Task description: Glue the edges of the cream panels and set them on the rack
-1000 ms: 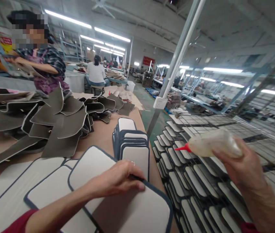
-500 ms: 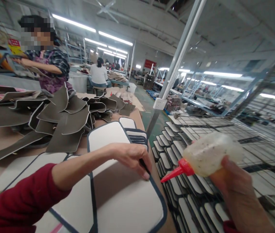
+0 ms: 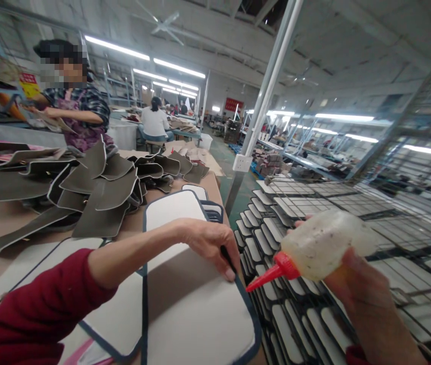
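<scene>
The left hand pinches the edge of a dark-bordered panel beneath it; the right hand, wrapped around a bottle, aims its red nozzle at that border, contact hard to tell. Edge application seems underway, calling next for steady tracing.

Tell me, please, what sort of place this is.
Probably a factory workshop, perhaps for leather goods: piled grey-brown panels, a red-nozzled squeeze bottle in the right hand, and an aproned co-worker.
</scene>
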### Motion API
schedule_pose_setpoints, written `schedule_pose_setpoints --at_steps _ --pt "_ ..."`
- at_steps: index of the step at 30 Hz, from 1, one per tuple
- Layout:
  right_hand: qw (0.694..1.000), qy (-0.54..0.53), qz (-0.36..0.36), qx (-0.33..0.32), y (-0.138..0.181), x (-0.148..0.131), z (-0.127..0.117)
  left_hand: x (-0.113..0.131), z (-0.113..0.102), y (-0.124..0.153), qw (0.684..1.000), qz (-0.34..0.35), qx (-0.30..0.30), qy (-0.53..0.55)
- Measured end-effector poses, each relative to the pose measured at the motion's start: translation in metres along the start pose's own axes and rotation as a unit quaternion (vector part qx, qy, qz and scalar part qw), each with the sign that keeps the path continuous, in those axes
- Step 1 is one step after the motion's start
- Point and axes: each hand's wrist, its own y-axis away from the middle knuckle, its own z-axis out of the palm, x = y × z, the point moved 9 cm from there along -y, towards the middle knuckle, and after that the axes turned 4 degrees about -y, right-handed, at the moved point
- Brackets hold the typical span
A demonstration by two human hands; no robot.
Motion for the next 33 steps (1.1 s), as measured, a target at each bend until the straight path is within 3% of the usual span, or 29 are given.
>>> schedule_pose_setpoints --at_steps 4,7,10,14,20,24,28,33 --pt "0.981 -0.001 -0.183 -0.069 0.002 -0.061 0.011 -0.001 0.006 0.002 1.000 -0.006 -0.007 -0.023" --pt "0.964 0.045 -0.247 -0.091 -0.010 -0.073 0.013 -0.006 0.006 0.007 0.998 -0.020 0.010 -0.050" --pt "0.969 0.102 -0.218 -0.059 -0.029 -0.054 0.009 -0.015 0.005 0.015 0.996 -0.042 0.033 -0.066" --pt "0.970 0.071 -0.226 -0.053 -0.033 -0.044 0.010 -0.021 0.003 0.025 0.994 -0.070 0.055 -0.068" --pt "0.978 0.113 -0.177 -0.012 -0.047 -0.020 -0.011 -0.021 -0.001 0.035 0.994 -0.062 0.079 -0.049" --pt "0.989 0.060 -0.132 -0.040 -0.032 -0.016 -0.001 -0.024 0.001 0.033 0.996 -0.054 0.061 -0.033" --pt "0.999 -0.018 -0.015 -0.026 -0.008 -0.001 0.011 -0.018 0.003 0.024 0.999 -0.035 0.032 -0.017" --pt "0.997 -0.007 0.045 -0.055 -0.001 0.023 0.018 -0.010 0.006 0.013 1.000 -0.019 0.011 0.011"
